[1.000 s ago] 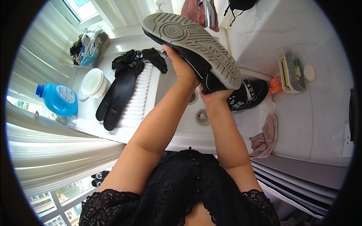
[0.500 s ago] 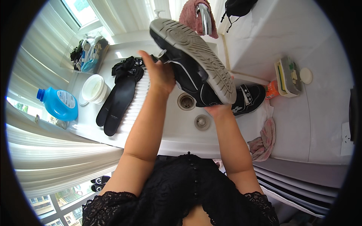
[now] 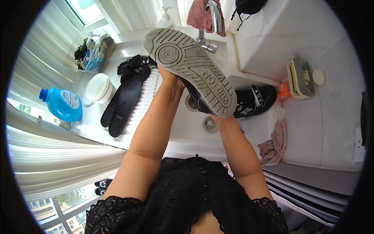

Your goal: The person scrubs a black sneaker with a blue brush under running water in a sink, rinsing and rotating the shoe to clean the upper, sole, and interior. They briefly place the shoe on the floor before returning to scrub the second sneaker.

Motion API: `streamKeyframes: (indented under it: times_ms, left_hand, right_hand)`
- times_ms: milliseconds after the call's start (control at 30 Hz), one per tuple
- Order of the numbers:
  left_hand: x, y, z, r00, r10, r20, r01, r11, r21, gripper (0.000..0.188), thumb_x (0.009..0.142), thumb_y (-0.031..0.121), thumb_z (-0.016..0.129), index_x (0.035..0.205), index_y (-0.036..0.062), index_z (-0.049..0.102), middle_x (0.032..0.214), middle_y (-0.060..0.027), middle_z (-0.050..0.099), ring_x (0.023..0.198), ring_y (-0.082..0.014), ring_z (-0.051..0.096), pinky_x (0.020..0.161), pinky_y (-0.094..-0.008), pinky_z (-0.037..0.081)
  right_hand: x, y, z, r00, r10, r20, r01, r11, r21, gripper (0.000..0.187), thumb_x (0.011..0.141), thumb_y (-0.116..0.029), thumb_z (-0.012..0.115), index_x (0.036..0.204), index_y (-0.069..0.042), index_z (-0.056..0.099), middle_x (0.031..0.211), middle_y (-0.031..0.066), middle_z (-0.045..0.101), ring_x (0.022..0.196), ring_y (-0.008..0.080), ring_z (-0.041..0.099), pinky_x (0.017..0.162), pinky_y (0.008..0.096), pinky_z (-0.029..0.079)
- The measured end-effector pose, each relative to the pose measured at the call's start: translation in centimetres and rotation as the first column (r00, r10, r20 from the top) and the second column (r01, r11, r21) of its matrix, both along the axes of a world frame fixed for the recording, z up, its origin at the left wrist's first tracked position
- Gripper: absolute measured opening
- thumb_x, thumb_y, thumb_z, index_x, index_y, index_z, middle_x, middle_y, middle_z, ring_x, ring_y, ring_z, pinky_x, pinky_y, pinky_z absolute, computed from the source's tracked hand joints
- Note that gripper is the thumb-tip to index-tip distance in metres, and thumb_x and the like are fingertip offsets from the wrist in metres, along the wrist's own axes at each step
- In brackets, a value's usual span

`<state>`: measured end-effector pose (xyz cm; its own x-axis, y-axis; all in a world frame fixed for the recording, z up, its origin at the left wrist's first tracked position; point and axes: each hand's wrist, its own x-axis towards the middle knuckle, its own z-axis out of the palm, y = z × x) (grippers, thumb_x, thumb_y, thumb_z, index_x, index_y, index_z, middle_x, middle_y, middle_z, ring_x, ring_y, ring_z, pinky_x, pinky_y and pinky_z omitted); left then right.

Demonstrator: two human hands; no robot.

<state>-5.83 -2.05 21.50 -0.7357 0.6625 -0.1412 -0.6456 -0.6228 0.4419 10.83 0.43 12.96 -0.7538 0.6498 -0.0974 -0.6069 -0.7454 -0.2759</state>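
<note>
Over the sink (image 3: 179, 134) I hold up a black shoe with its grey patterned sole (image 3: 187, 66) facing me. My left hand (image 3: 171, 80) grips it from below near the toe half, its fingers hidden behind the sole. At the other end, my right hand (image 3: 223, 120) supports the shoe, and its fingers are mostly covered too. A second black shoe (image 3: 259, 100) with white markings rests on the sink's right side. Left of my left forearm, two black insoles (image 3: 126, 102) lie on the ribbed washboard (image 3: 145, 106), below a bunched black item (image 3: 134, 68).
Left stand a blue detergent bottle (image 3: 64, 104), a white tub (image 3: 100, 89) and a clear bin (image 3: 91, 54). A chrome faucet (image 3: 215, 17) draped with a pink cloth (image 3: 198, 15) and a pump bottle (image 3: 166, 19) are behind. A sponge holder (image 3: 300, 80) and crumpled cloth (image 3: 274, 146) lie right.
The shoe has rolled in my hands, so its sole faces me more fully and its black upper is mostly hidden. Its toe end has dropped slightly to the left. My left fingers have gone behind it.
</note>
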Motion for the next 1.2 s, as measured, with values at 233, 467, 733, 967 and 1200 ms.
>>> streamKeyframes:
  times_ms: [233,467,733,967,1200]
  left_hand:
    - [0.6,-0.1,-1.1,0.993,-0.069,-0.099,0.065,0.997,-0.050,0.035,0.098,0.031,0.037,0.108,0.0037,0.057,0.102,-0.0116,0.064,0.090,-0.0265,0.065,0.077,-0.0407,0.056]
    - [2.3,-1.7,0.9,0.850,-0.514,0.112,0.526,0.825,-0.206,0.064,0.094,0.053,0.038,0.133,0.0035,0.048,0.128,-0.0145,0.056,0.118,-0.0291,0.054,0.104,-0.0455,0.041]
    - [3.0,-0.7,-2.3,0.957,-0.206,-0.204,0.204,0.978,-0.028,0.051,0.099,0.037,0.032,0.133,0.0013,0.047,0.129,-0.0173,0.055,0.113,-0.0328,0.057,0.099,-0.0433,0.046]
    - [3.3,-0.4,-1.7,0.978,-0.126,-0.165,0.136,0.990,0.046,0.042,0.101,0.030,0.034,0.129,0.0026,0.049,0.123,-0.0150,0.058,0.107,-0.0309,0.059,0.089,-0.0403,0.051]
    - [3.7,-0.7,-1.3,0.989,-0.112,-0.096,0.111,0.994,-0.011,0.047,0.100,0.044,0.034,0.124,0.0073,0.051,0.111,-0.0104,0.060,0.096,-0.0245,0.063,0.082,-0.0377,0.055]
  right_hand:
    - [0.4,-0.2,-0.7,0.997,-0.045,0.057,0.044,0.999,0.012,0.035,0.098,-0.022,0.047,0.128,-0.004,0.051,0.126,0.0131,0.057,0.113,0.0241,0.058,0.098,0.0340,0.049]
    - [-0.2,1.6,3.9,0.976,-0.150,0.160,0.130,0.983,0.131,0.036,0.097,-0.026,0.050,0.127,-0.005,0.052,0.123,0.0105,0.059,0.110,0.0209,0.059,0.095,0.0322,0.050]
    - [-1.0,-1.5,0.8,0.986,0.132,0.098,-0.126,0.990,-0.066,0.040,0.087,-0.042,0.058,0.113,-0.013,0.061,0.106,0.0073,0.065,0.093,0.0247,0.063,0.075,0.0429,0.055]
    - [-2.7,-2.0,3.4,0.978,0.057,0.202,-0.047,0.997,-0.056,0.027,0.087,-0.038,0.059,0.095,-0.013,0.064,0.084,0.0013,0.067,0.067,0.0188,0.062,0.049,0.0332,0.049]
    - [-3.1,-2.3,4.2,0.984,-0.001,0.177,0.005,1.000,-0.024,0.026,0.089,-0.034,0.058,0.104,-0.013,0.064,0.097,0.0014,0.069,0.084,0.0167,0.064,0.066,0.0325,0.054]
